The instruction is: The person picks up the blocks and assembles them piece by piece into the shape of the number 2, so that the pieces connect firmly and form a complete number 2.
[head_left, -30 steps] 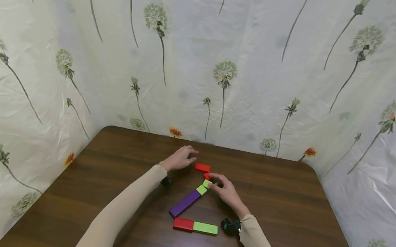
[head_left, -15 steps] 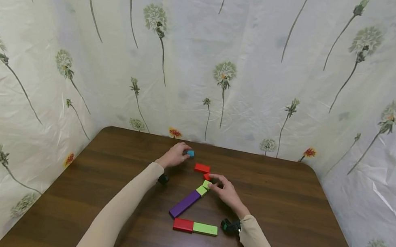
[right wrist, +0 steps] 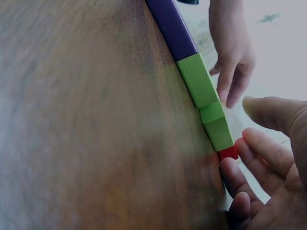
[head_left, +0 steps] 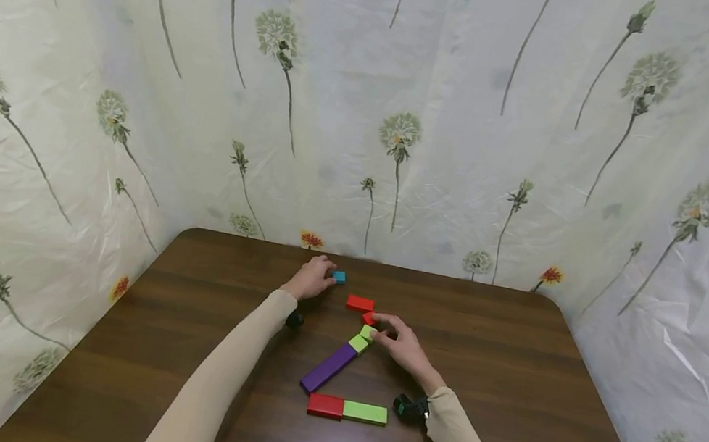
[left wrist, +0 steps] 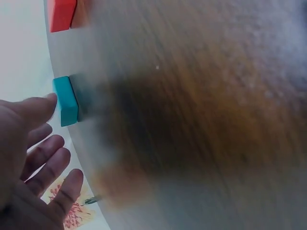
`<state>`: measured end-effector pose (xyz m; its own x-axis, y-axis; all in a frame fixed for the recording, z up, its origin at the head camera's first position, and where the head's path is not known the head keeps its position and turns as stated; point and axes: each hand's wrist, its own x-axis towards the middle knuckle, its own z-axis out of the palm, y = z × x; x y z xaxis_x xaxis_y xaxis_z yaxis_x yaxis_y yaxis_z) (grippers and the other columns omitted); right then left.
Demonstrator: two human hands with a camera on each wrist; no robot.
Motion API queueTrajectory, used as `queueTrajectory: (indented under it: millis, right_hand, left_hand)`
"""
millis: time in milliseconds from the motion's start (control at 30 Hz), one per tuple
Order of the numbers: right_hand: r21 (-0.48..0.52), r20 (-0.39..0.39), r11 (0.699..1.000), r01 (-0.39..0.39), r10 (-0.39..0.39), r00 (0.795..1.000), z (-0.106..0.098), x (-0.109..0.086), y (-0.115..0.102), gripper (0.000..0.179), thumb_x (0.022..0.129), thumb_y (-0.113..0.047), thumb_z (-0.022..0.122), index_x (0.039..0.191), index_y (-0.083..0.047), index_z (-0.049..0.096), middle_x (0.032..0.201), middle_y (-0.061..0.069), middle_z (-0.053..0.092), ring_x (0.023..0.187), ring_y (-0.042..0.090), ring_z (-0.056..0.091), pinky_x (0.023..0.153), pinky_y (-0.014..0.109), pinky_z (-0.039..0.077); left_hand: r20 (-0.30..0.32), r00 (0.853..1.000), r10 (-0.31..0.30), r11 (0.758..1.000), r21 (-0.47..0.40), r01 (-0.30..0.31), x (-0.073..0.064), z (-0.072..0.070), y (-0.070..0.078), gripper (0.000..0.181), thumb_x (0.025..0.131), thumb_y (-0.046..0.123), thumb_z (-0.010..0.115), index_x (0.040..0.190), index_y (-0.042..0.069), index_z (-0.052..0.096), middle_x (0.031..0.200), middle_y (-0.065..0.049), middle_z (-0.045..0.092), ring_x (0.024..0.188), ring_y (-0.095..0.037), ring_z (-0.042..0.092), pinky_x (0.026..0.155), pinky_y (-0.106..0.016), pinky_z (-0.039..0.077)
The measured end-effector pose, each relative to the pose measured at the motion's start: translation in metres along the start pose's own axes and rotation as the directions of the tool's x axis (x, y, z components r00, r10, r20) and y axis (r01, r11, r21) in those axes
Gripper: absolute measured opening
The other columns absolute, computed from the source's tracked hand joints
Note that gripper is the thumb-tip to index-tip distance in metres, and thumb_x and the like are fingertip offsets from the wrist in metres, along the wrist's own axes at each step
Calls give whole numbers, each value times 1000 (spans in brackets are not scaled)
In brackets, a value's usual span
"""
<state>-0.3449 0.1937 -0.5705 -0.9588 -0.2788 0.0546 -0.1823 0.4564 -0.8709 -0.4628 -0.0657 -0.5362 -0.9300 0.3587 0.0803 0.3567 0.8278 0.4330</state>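
Note:
A small blue block (head_left: 338,277) lies near the table's far edge. My left hand (head_left: 311,278) is just left of it. In the left wrist view, the thumb is at the blue block (left wrist: 66,101) while the other fingers are apart and loosely bent, with nothing in them. My right hand (head_left: 404,345) hovers beside a small green block (head_left: 367,332) and a small red block (head_left: 369,318). In the right wrist view its thumb and fingers are spread, the fingertips close to the red block (right wrist: 228,152); whether they touch it is unclear.
Beyond the small red block lies a longer red block (head_left: 360,303). Another green block (head_left: 358,344) and a long purple block (head_left: 328,369) continue the line toward me. A red block (head_left: 325,406) and a green block (head_left: 365,413) form a row on the brown table (head_left: 471,409).
My left hand has drawn back slightly to the left, and the blue block, dark and mostly covered a second ago, now shows its blue face. The right hand stays in place.

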Motion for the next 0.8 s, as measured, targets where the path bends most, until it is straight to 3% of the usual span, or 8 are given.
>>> queueTrajectory:
  millis: [233,500,800]
  right_hand:
    - [0,-5,1000,10,-10,1000,0,1,4,38,91,-29,68,128,-23,60,109,4,61,93,17,56,77,32,45]
    - [-1,-22,1000,22,-22,1000,3,1,4,38,91,-25,68,128,-20,61,106,4,61,91,18,54,74,31,43]
    - [-2,13,1000,18,-18,1000,-5,-16,-35,40,93,-15,64,131,-7,57,116,16,60,93,22,55,76,32,44]
  left_hand:
    - [14,1000,-19,998,60,18,3,2,0,43,96,28,60,134,7,56,136,-13,52,128,-32,46,103,-51,39]
    - [-8,1000,-4,997,78,5,1,6,-1,38,96,27,60,130,10,60,129,-10,58,120,-31,51,98,-51,43]
    - [-19,1000,4,998,57,-2,-3,7,0,36,97,26,59,129,12,61,128,-9,58,119,-31,51,97,-51,43]
